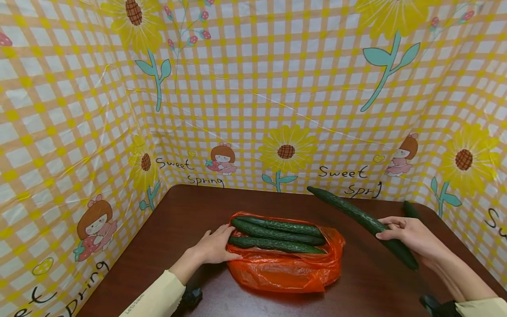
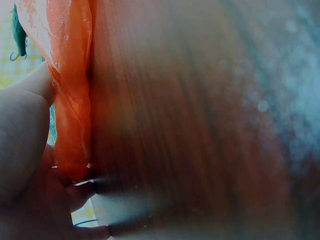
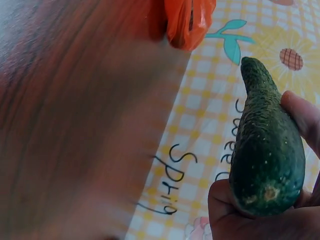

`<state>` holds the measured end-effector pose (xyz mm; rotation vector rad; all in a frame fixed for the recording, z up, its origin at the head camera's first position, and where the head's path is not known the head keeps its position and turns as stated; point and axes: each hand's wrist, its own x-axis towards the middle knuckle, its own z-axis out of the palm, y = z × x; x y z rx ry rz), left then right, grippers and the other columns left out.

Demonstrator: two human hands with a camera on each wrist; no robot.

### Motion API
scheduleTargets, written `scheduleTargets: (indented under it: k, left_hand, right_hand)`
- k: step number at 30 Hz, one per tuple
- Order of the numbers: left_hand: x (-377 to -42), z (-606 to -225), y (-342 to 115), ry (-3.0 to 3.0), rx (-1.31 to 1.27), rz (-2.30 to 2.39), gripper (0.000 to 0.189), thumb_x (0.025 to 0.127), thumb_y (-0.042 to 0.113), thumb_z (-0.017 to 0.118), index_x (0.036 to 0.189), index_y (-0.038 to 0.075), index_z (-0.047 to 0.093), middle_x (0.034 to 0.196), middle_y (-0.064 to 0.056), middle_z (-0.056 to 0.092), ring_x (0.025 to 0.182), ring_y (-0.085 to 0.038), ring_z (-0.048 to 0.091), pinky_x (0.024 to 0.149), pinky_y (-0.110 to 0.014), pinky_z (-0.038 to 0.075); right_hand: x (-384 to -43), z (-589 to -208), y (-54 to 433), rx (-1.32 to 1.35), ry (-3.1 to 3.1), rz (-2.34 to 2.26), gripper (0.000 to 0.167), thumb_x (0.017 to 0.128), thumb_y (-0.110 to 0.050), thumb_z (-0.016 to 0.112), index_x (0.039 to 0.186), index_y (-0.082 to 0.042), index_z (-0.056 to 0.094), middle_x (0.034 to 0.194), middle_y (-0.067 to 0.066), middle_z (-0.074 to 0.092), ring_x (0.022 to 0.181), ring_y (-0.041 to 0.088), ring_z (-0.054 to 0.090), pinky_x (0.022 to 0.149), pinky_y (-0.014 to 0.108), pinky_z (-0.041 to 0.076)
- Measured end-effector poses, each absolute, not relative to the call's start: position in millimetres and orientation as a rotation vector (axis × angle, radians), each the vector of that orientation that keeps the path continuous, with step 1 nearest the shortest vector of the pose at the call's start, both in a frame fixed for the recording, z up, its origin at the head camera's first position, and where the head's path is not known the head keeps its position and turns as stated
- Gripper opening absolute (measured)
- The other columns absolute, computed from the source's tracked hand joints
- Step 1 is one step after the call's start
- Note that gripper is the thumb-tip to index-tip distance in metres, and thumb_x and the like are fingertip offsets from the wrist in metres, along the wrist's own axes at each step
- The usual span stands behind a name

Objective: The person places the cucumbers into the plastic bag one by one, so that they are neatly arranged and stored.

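Observation:
Low on the table, an orange-red plastic bag lies with its mouth facing up, and several dark green cucumbers are side by side inside it. My left hand rests against the bag's left end, fingers fairly straight and thumb toward the near side. In the left wrist view the bag's orange film runs beside that hand. To the right of the bag, my right hand pinches a long cucumber near its lower end, holding it tilted above the table. The right wrist view shows this cucumber end-on between thumb and fingers.
Another cucumber lies at the table's far right, partly hidden behind my right hand. The dark brown table is bordered at the back and sides by walls covered in yellow checked cloth.

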<state>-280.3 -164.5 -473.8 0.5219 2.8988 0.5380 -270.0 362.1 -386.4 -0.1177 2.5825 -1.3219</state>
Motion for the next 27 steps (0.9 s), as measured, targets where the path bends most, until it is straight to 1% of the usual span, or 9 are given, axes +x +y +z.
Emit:
scheduleTargets:
  k: [1,2,6,9,11,13,15,22,27]
  left_hand:
    - [-281,-474,-165,2.897,0.518,0.537,0.097,0.084,0.061,0.073,0.155,0.007,0.035,0.162,-0.016,0.032,0.151,-0.033,0.029,0.117,-0.065,0.021]
    - [-281,-474,-165,2.895,0.515,0.536,0.097,0.084,0.061,0.072,0.155,0.007,0.035,0.162,-0.015,0.032,0.151,-0.032,0.029,0.117,-0.065,0.021]
    - [-282,-475,-165,2.896,0.512,0.53,0.097,0.084,0.062,0.072,0.156,0.008,0.035,0.162,-0.015,0.032,0.151,-0.032,0.029,0.117,-0.065,0.021]
    - [-282,-475,-165,2.901,0.518,0.53,0.097,0.084,0.063,0.072,0.155,0.008,0.035,0.162,-0.014,0.032,0.151,-0.032,0.03,0.117,-0.065,0.022]
    - [-282,-475,-164,2.908,0.527,0.526,0.097,0.083,0.063,0.071,0.155,0.008,0.036,0.162,-0.014,0.033,0.15,-0.032,0.031,0.116,-0.065,0.023]
    - [-281,-475,-164,2.914,0.534,0.518,0.097,0.083,0.064,0.071,0.155,0.008,0.036,0.162,-0.014,0.033,0.15,-0.032,0.031,0.116,-0.065,0.024]
    - [-281,-476,-164,2.919,0.539,0.512,0.097,0.083,0.064,0.071,0.155,0.008,0.036,0.162,-0.014,0.033,0.15,-0.032,0.032,0.116,-0.065,0.024]
    - [-280,-474,-164,2.924,0.543,0.514,0.097,0.083,0.063,0.072,0.154,0.007,0.037,0.161,-0.015,0.034,0.149,-0.032,0.032,0.115,-0.066,0.025]
    - [-281,-474,-164,2.93,0.548,0.51,0.097,0.083,0.063,0.072,0.154,0.007,0.037,0.161,-0.015,0.034,0.149,-0.033,0.033,0.115,-0.066,0.025]
  right_hand:
    - [-270,-386,359,-0.128,2.578,-1.332,0.066,0.095,-0.028,0.069,0.144,0.008,0.045,0.119,0.016,0.068,0.092,0.026,0.071,0.074,0.042,0.059]
    - [-270,-385,357,-0.139,2.566,-1.34,0.065,0.095,-0.028,0.069,0.144,0.008,0.045,0.118,0.013,0.068,0.091,0.025,0.07,0.074,0.042,0.058]
    - [-273,-381,346,-0.198,2.56,-1.342,0.064,0.095,-0.025,0.07,0.144,0.008,0.045,0.132,0.023,0.061,0.095,0.023,0.069,0.075,0.042,0.058]
    - [-275,-379,340,-0.252,2.593,-1.285,0.064,0.095,-0.025,0.07,0.144,0.008,0.046,0.144,0.035,0.048,0.116,0.042,0.062,0.083,0.043,0.057]
    - [-276,-378,335,-0.281,2.612,-1.246,0.064,0.094,-0.025,0.07,0.143,0.009,0.047,0.15,0.039,0.038,0.131,0.053,0.048,0.089,0.044,0.056]
    - [-278,-377,330,-0.296,2.604,-1.235,0.063,0.094,-0.024,0.071,0.142,0.009,0.048,0.153,0.04,0.03,0.14,0.058,0.03,0.093,0.044,0.055]
    - [-279,-377,325,-0.303,2.595,-1.237,0.062,0.092,-0.023,0.072,0.141,0.008,0.05,0.154,0.04,0.03,0.141,0.057,0.029,0.094,0.045,0.054]
    - [-285,-374,309,-0.416,2.615,-1.171,0.06,0.09,-0.021,0.073,0.14,0.006,0.053,0.153,0.039,0.032,0.139,0.058,0.033,0.103,0.063,0.042]
    - [-289,-374,295,-0.47,2.576,-1.173,0.058,0.09,-0.019,0.073,0.138,0.006,0.054,0.153,0.038,0.033,0.139,0.058,0.032,0.103,0.064,0.041]
